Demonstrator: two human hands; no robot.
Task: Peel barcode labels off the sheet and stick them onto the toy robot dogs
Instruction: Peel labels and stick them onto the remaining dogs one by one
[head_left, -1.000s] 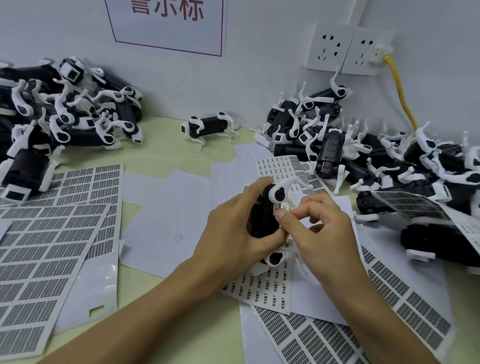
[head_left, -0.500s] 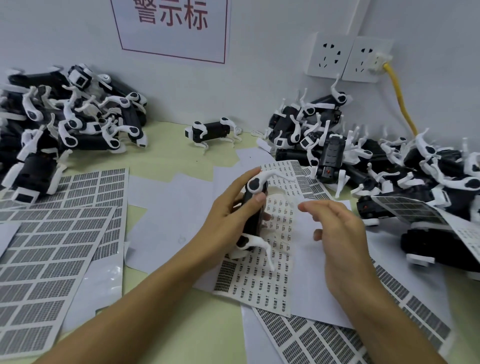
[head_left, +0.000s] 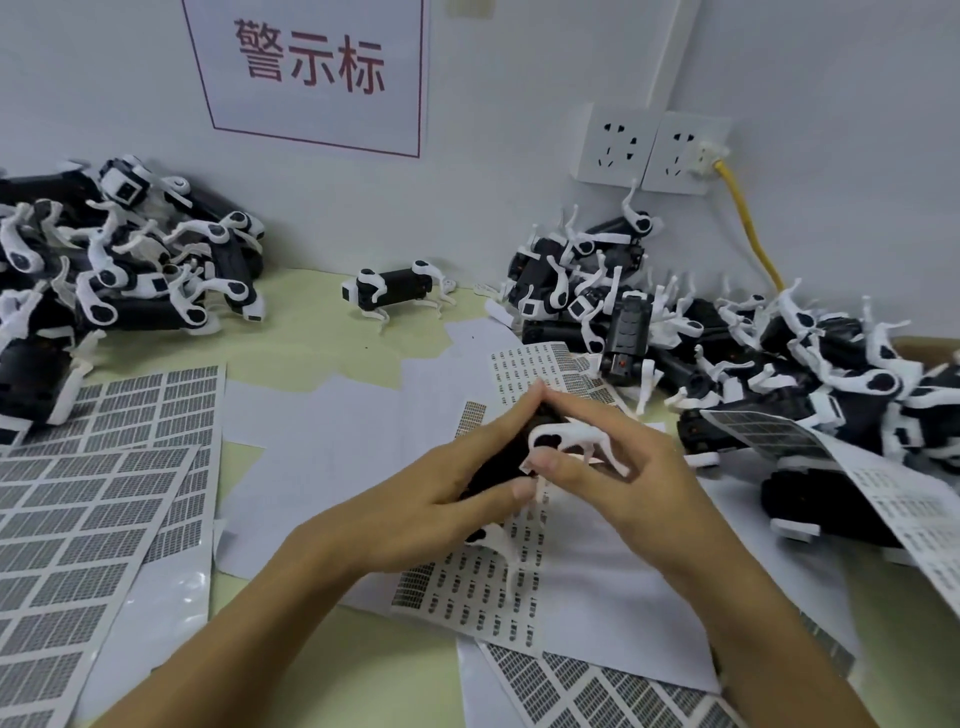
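Head view. Pale wall behind, with a sign (head_left: 311, 73) in red characters, two sockets (head_left: 649, 150) and a yellow cable (head_left: 748, 228) plugged into the right one. Yellowish counter (head_left: 322, 332) below, strewn with white paper.

Left hand (head_left: 415, 499): grip wrapped round the black body of a dog (head_left: 498, 462) held above the middle of the counter, thumb along its near side, fingers over the far side. Right hand (head_left: 623, 467): grip closed on the same dog from the right, thumb tip pressed against the body just under a white leg, fingers curled over the top. Whether a label sits under that thumb, cannot tell; motion blur.

Sheet (head_left: 483, 582) of small labels lies directly under the hands, part of its rows bare. More sheets (head_left: 78, 519) with grey label blocks lie at left; another one (head_left: 623, 696) at bottom centre; one draped (head_left: 769, 434) over the right heap.

Left heap (head_left: 130, 270) of dogs against the wall; right heap (head_left: 727, 353) larger, spreading to the frame edge. One dog stands alone (head_left: 395, 288) between the heaps, near the wall
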